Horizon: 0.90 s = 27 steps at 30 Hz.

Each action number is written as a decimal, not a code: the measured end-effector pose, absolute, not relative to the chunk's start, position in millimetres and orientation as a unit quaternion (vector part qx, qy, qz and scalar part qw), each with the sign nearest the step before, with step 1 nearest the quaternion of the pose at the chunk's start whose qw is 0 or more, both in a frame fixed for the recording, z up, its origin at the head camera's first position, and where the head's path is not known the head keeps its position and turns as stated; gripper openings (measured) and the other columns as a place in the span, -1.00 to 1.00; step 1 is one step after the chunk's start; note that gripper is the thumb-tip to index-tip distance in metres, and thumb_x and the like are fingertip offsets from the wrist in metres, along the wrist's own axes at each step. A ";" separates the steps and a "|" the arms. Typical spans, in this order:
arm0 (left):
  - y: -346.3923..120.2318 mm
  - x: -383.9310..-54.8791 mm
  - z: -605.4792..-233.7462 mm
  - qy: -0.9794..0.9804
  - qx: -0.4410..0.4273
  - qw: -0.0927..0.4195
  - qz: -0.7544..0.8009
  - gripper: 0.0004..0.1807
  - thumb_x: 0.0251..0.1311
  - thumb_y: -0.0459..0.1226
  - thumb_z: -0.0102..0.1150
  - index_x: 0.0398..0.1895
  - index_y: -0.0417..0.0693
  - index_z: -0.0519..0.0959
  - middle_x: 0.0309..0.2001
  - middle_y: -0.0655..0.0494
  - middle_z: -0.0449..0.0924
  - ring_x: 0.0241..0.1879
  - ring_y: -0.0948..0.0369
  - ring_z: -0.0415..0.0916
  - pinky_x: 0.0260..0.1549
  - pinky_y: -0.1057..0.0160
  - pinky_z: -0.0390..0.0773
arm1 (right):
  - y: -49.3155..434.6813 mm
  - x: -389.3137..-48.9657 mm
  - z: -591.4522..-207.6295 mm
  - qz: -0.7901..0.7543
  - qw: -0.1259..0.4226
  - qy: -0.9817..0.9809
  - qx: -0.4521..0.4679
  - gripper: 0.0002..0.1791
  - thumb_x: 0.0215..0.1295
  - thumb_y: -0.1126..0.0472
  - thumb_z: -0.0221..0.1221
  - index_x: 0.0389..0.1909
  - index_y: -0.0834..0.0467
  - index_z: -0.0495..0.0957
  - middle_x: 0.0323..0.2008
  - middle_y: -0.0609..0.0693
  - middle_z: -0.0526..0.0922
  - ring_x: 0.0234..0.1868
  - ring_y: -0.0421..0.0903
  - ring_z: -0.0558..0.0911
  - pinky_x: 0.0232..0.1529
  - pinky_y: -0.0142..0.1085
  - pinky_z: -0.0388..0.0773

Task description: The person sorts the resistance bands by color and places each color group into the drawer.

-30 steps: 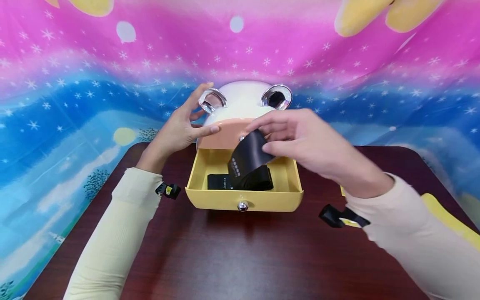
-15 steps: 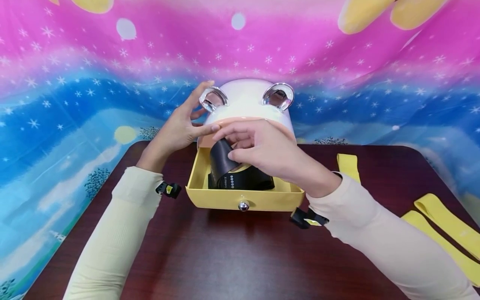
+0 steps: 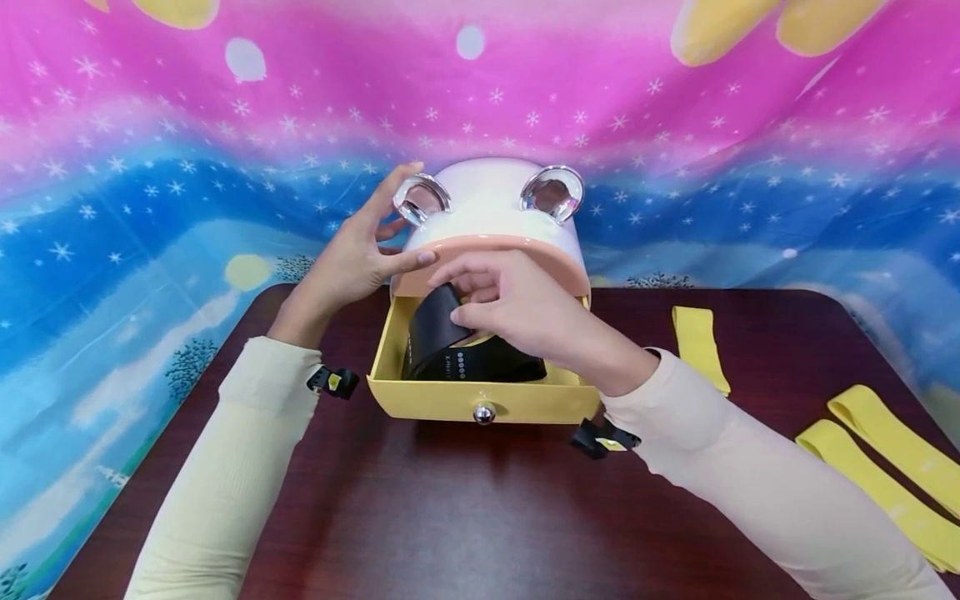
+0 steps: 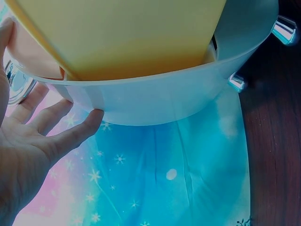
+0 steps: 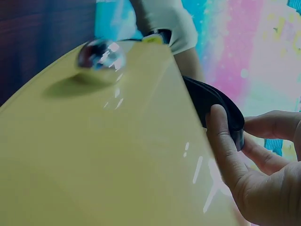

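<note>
A white drawer box (image 3: 487, 196) with silver ears stands at the back of the table. Its peach upper drawer (image 3: 555, 271) is closed, and its yellow lower drawer (image 3: 420, 400) is pulled out. My left hand (image 3: 348, 258) rests against the box's left side, fingers spread and fairly straight, thumb on the front. Over the yellow drawer, my right hand (image 3: 517, 304) pinches a black resistance band (image 3: 435, 321) between thumb and fingers. The band's lower part lies inside, printed with pale dots and lettering. In the right wrist view its bent end (image 5: 237, 134) sits between the fingertips.
A short yellow band (image 3: 699, 346) lies on the dark wooden table (image 3: 450, 517) to the right. Two longer yellow bands (image 3: 892, 492) lie nearer the right edge, partly beside my sleeve. A printed cloth backdrop (image 3: 300, 108) hangs behind the table.
My right hand has moved left and lower over the drawer, taking the black band's raised end with it. The yellow bands at right have come into fuller view. My left hand stays put.
</note>
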<state>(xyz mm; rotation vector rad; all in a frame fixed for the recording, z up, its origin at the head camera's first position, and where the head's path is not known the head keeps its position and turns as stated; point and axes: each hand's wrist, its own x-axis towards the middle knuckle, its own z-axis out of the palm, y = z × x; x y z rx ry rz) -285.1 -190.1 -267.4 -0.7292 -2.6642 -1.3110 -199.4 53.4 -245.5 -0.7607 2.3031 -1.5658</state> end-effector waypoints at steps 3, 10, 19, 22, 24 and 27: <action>-189.7 -284.9 -266.2 -0.871 -0.238 0.041 -0.428 0.05 0.26 -0.04 0.47 0.62 0.77 -0.03 0.70 0.18 -0.09 0.54 -0.24 0.27 0.31 -0.30 0.52 | 61.7 -197.2 -249.2 -0.537 0.133 0.798 -0.240 -0.61 0.40 0.43 0.22 0.23 0.24 0.60 0.04 0.18 0.69 -0.04 0.03 0.76 -0.08 -0.05 0.81; -189.7 -284.7 -266.0 -0.871 -0.236 0.038 -0.429 0.06 0.26 -0.03 0.47 0.62 0.78 -0.04 0.71 0.18 -0.10 0.55 -0.24 0.26 0.27 -0.32 0.54 | 79.7 -192.7 -258.7 -0.495 0.115 0.834 -0.216 -0.58 0.42 0.44 0.21 0.27 0.23 0.59 0.04 0.21 0.62 -0.08 0.04 0.77 -0.17 -0.10 0.82; -190.0 -284.3 -266.8 -0.875 -0.226 0.034 -0.427 0.08 0.25 -0.06 0.49 0.62 0.78 -0.04 0.70 0.17 -0.08 0.55 -0.23 0.26 0.26 -0.32 0.55 | 94.7 -193.9 -276.8 -0.397 0.081 0.894 -0.191 -0.62 0.40 0.41 0.23 0.21 0.27 0.61 -0.04 0.23 0.64 -0.12 0.04 0.77 -0.23 -0.20 0.80; -189.6 -284.3 -266.3 -0.875 -0.226 0.034 -0.428 0.08 0.25 -0.07 0.49 0.62 0.78 -0.04 0.71 0.18 -0.09 0.55 -0.22 0.26 0.26 -0.31 0.55 | 96.4 -194.3 -277.9 -0.373 0.079 0.905 -0.187 -0.61 0.39 0.38 0.26 0.22 0.28 0.61 -0.07 0.24 0.63 -0.27 -0.02 0.80 -0.35 -0.26 0.78; -189.4 -284.1 -265.9 -0.874 -0.227 0.033 -0.427 0.08 0.25 -0.07 0.49 0.62 0.78 -0.04 0.71 0.19 -0.10 0.55 -0.22 0.26 0.26 -0.31 0.55 | 97.0 -194.5 -277.5 -0.350 0.074 0.914 -0.190 -0.61 0.39 0.36 0.28 0.22 0.26 0.62 -0.11 0.22 0.64 -0.41 -0.08 0.78 -0.40 -0.29 0.74; -189.0 -283.7 -265.2 -0.875 -0.227 0.034 -0.427 0.08 0.25 -0.07 0.50 0.62 0.78 -0.04 0.71 0.18 -0.09 0.55 -0.22 0.26 0.25 -0.30 0.56 | 98.0 -194.4 -275.9 -0.312 0.062 0.928 -0.194 -0.61 0.38 0.31 0.31 0.21 0.23 0.63 -0.12 0.19 0.66 -0.59 -0.18 0.72 -0.32 -0.26 0.72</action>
